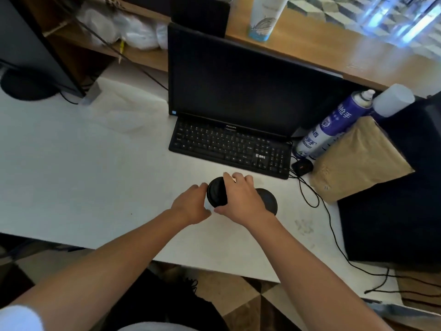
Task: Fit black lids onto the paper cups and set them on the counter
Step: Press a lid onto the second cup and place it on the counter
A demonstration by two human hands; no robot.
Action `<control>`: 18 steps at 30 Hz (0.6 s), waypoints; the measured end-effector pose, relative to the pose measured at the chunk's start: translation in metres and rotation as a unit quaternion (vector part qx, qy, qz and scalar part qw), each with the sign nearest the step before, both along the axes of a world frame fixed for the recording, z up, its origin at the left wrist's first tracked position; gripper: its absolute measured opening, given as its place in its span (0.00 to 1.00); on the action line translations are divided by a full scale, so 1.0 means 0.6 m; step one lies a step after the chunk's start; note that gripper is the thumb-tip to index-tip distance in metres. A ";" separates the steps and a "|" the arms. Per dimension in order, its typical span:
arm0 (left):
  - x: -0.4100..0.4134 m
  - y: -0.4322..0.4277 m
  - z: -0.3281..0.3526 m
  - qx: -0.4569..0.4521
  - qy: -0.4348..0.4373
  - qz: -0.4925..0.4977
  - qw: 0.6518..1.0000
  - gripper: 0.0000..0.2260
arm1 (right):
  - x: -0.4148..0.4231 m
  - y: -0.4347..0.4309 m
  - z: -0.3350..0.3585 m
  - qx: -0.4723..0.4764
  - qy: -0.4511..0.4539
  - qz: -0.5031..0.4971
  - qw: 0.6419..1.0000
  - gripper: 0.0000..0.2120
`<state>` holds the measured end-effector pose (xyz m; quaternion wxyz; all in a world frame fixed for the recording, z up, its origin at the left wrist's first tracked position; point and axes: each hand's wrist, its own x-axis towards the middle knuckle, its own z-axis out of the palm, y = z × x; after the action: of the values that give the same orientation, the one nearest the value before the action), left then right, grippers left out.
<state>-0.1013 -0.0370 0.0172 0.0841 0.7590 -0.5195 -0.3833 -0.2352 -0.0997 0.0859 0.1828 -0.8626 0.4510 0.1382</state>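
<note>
A paper cup topped by a black lid (216, 192) stands on the white desk (83, 168), just in front of the keyboard. My left hand (191, 204) wraps around the cup's left side, which hides most of the cup wall. My right hand (241, 197) grips the lid from the right, fingers curled over its far rim and thumb at its near edge. Right behind my right hand sits a second black lid (268, 200), apparently a stack or another lidded cup; what is under it is hidden.
A black keyboard (229, 146) and monitor (238, 84) stand just beyond the hands. To the right are a purple spray can (329, 125), a brown paper package (358, 161), a mouse (301, 167) and black cables (334, 235). A tall patterned cup (265, 17) stands on the raised wooden counter (334, 51).
</note>
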 end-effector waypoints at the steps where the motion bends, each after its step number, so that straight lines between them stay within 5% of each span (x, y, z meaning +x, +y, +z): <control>1: -0.003 -0.001 -0.005 -0.003 0.013 0.011 1.000 0.26 | 0.001 -0.001 -0.005 0.003 0.004 0.004 1.000 0.43; 14: 0.026 0.034 -0.009 -0.149 0.188 0.099 0.966 0.35 | 0.021 -0.038 0.032 0.121 -0.097 -0.093 0.983 0.26; 18: 0.045 0.051 0.007 -0.146 0.235 0.115 0.954 0.36 | 0.025 -0.053 0.053 0.184 -0.141 -0.129 0.964 0.33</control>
<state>-0.0743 -0.0065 0.0216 0.3571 0.6813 -0.4446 -0.4590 -0.2203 -0.1313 0.1176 0.4163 -0.7593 0.4951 0.0708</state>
